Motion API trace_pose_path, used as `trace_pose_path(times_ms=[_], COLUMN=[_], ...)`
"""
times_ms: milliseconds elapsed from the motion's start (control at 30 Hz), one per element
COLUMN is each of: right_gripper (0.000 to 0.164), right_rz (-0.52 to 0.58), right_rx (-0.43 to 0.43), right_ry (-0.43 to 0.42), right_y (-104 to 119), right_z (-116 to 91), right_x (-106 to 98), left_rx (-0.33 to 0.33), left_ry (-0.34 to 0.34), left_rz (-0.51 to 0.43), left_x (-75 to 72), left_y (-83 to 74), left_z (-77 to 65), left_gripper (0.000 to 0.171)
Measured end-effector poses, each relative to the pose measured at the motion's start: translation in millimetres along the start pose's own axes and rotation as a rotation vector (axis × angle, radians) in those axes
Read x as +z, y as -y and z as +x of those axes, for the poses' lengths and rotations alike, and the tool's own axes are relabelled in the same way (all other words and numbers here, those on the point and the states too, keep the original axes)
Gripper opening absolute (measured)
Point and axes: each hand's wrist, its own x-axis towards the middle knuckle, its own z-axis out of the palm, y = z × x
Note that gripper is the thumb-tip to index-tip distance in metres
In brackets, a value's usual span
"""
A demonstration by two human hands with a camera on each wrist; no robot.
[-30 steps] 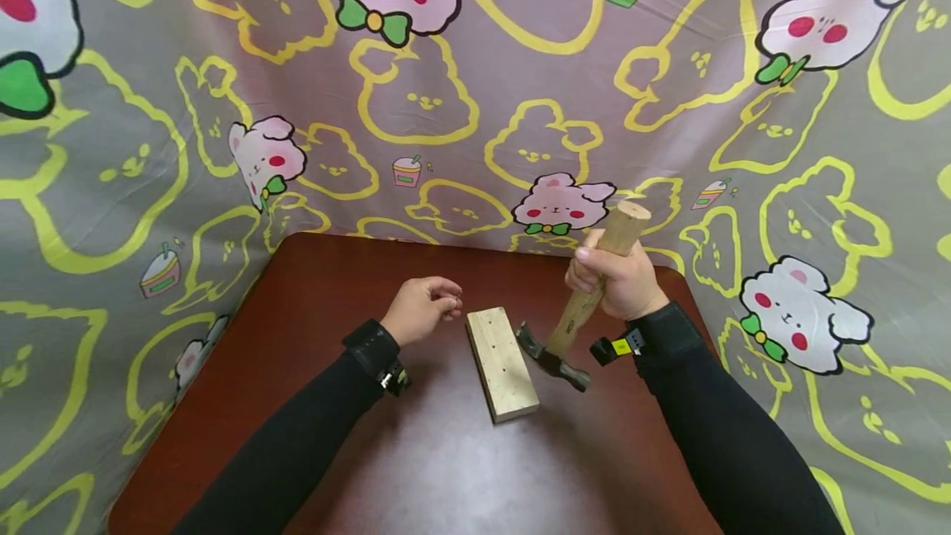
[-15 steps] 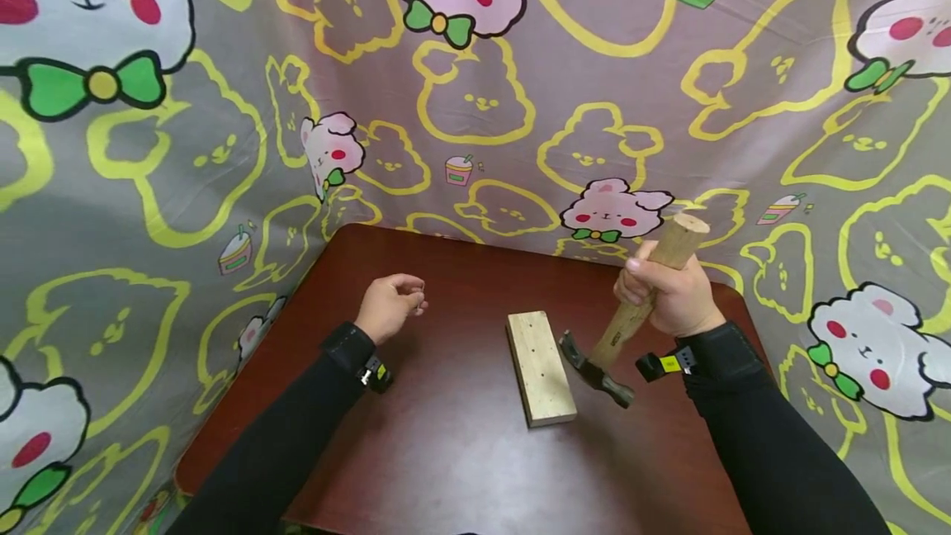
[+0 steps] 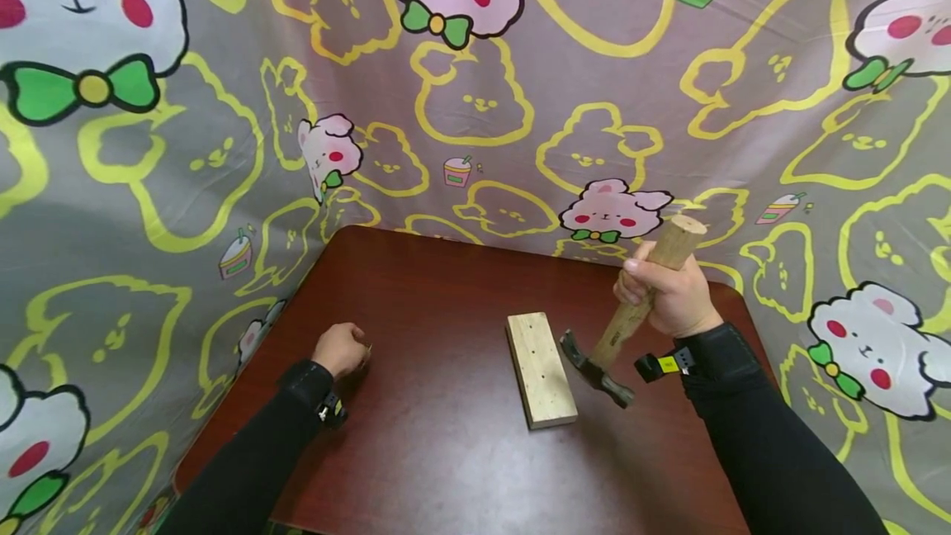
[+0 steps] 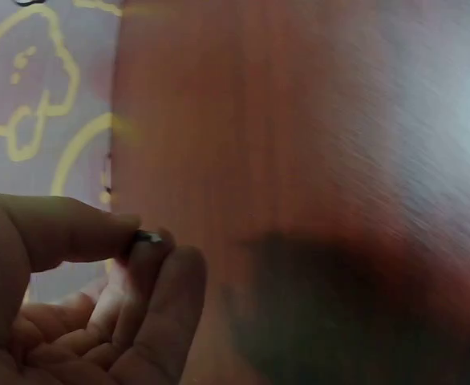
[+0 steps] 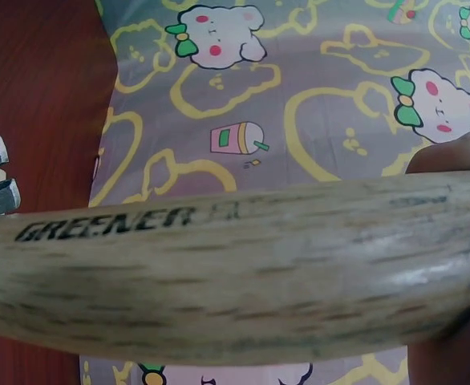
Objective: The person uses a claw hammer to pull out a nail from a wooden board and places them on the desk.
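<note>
In the head view my right hand (image 3: 672, 291) grips the wooden handle of a claw hammer (image 3: 627, 329), with its steel head hanging down just right of a pale wooden block (image 3: 541, 370). The block lies flat on the table, with several small dark spots along its top. My left hand (image 3: 342, 351) is low over the table's left part, well apart from the block. Up close in the left wrist view, its thumb and fingers pinch a small shiny metal nail (image 4: 148, 237), mostly hidden by the fingertips. Printed lettering runs along the hammer handle (image 5: 219, 273) in the right wrist view.
The reddish-brown table (image 3: 431, 436) has rounded far corners. Patterned cloth (image 3: 475, 89) with cartoon rabbits hangs close behind it and along both sides.
The head view has turned left, so the block and hammer appear farther right. My left hand has moved left and nearer, away from the block. My right hand keeps its grip on the hammer.
</note>
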Motion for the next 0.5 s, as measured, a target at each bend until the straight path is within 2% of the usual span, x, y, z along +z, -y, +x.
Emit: trace_pose_path(times_ms=[167, 267, 433, 500], right_gripper=[0.035, 0.035, 0.034, 0.034], right_rz=[0.013, 0.020, 0.004, -0.003], right_rx=[-0.003, -0.001, 0.019, 0.025], right_ry=[-0.006, -0.001, -0.019, -0.028], right_y=[-1.9, -3.1, -3.8, -4.1], right_z=[-0.2, -0.2, 0.1, -0.5], right_x=[-1.1, -1.2, -0.6, -0.8], left_rx=[0.035, 0.033, 0.020, 0.026], left_ry=[-0.004, -0.008, -0.017, -0.022], left_rz=[0.114, 0.134, 0.159, 0.168], left_x=[7.5, 11.9, 19.6, 22.8], left_y=[13.9, 20.2, 25.3, 26.0], left_z=[-5.6, -6.8, -6.5, -5.9], left_gripper=[0.034, 0.027, 0.004, 0.007])
